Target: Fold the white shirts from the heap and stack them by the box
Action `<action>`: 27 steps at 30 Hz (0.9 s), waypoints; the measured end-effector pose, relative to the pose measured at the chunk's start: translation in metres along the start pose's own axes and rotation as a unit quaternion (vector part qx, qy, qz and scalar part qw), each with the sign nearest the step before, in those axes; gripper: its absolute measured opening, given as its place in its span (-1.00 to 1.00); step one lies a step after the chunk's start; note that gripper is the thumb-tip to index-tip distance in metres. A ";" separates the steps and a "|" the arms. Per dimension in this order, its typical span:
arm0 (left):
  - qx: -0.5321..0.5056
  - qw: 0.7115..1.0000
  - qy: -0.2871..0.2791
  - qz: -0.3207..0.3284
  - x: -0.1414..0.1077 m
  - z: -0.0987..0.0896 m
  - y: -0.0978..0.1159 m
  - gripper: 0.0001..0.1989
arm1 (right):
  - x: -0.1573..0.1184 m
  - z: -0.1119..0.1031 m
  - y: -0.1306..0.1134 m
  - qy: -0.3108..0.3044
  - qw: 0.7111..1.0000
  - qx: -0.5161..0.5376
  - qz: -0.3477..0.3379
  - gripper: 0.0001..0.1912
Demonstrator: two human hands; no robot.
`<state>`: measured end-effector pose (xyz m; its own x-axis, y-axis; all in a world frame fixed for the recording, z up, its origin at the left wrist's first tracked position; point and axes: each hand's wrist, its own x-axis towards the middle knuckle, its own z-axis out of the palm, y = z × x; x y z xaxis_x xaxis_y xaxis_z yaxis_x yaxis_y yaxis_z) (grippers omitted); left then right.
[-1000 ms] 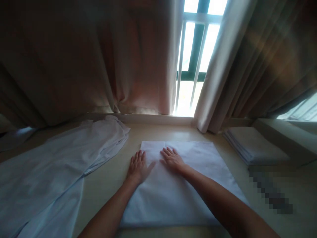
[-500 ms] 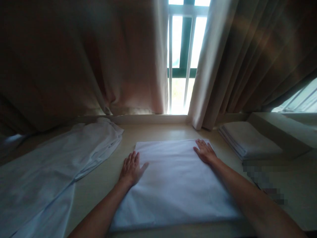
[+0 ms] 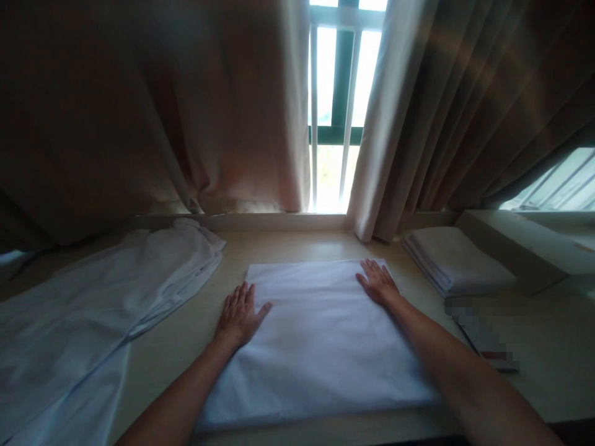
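Left hand (image 3: 238, 319) and right hand (image 3: 380, 285) flat on a smooth white cloth (image 3: 316, 341), fingers extended, thumbs apart.
The cloth lies mid-bench (image 3: 171, 362), wider left to right, its far edge roughly along the window (image 3: 341, 87) side. Rightward sit a pixelated item (image 3: 486, 341), unreadable, a folded white stack (image 3: 460, 263) and a box (image 3: 525, 248); leftward, rumpled white fabric (image 3: 93, 316); behind, curtains (image 3: 237, 118).

Dim overall; we list: window (image 3: 343, 93), blown out; curtains (image 3: 232, 111), deeply shadowed (faint flare, upper right); cloth (image 3: 316, 334), softly lit; slight blur; pixelated patch (image 3: 486, 337), right.
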<state>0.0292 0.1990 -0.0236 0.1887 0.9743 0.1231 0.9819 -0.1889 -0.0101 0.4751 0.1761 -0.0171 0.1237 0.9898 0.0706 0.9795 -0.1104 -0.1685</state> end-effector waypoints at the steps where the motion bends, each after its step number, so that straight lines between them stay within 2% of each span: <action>1: 0.000 1.000 0.000 0.001 0.000 0.000 0.000 -0.07 | 0.000 0.000 -0.001 -0.004 1.000 -0.001 0.003 -0.28; 9: -0.007 1.000 0.000 0.001 0.000 -0.002 0.000 -0.07 | -0.004 -0.008 -0.006 -0.015 1.000 -0.008 0.012 -0.30; 13: -0.005 1.000 0.002 -0.005 0.000 -0.001 0.000 -0.08 | -0.007 -0.018 -0.017 0.052 0.998 -0.031 0.012 -0.33; 15: -0.006 1.000 0.004 -0.005 0.000 0.000 0.000 -0.08 | -0.017 -0.025 -0.038 0.081 0.996 -0.032 -0.017 -0.35; 17: -0.007 1.000 0.004 -0.004 0.000 0.000 0.000 -0.08 | -0.037 -0.028 -0.074 0.081 0.994 -0.014 -0.074 -0.36; 21: -0.008 1.000 0.011 -0.001 0.000 0.001 0.000 -0.07 | -0.106 -0.024 -0.171 0.018 0.973 0.080 -0.214 -0.27; 23: -0.007 1.000 0.012 0.000 0.000 0.002 0.000 -0.07 | -0.139 -0.019 -0.206 0.003 0.963 0.120 -0.243 -0.20; 25: -0.005 1.000 0.011 0.002 0.000 0.003 -0.001 -0.08 | -0.163 -0.016 -0.216 -0.011 0.962 0.138 -0.235 -0.19; 27: -0.005 1.000 0.013 0.006 0.001 0.004 -0.002 -0.07 | -0.177 -0.016 -0.197 -0.024 0.970 0.133 -0.202 -0.20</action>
<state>0.0274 0.2008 -0.0274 0.2002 0.9683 0.1495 0.9794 -0.2021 -0.0025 0.2624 0.0208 0.0195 -0.2760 0.9512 0.1382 0.8700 0.3083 -0.3848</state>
